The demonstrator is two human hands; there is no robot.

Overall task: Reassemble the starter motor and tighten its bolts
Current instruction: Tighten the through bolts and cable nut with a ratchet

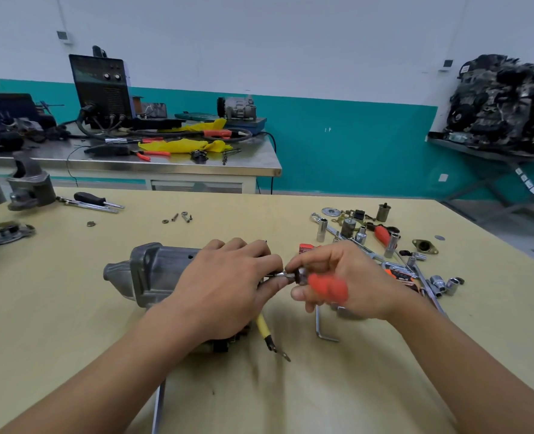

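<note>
Head view: starter motor [156, 270] on its side at near centre of the counter [290, 386], grey nose to the left. Left hand [225, 277] curled over its right end, clamping it down. Right hand [353, 277] wrapped round an orange-handled driver [328, 288], handle blurred, tip against that same right end; bolt itself hidden behind both hands. Likely trouble: slipping off the bolt head through a crooked tip or too little push, rounding it or jabbing the left hand close by. Also cross-threading from a skewed start, and rolling of the round body under a slack grip, onto the yellow cable [263, 327] just near of it.
</note>
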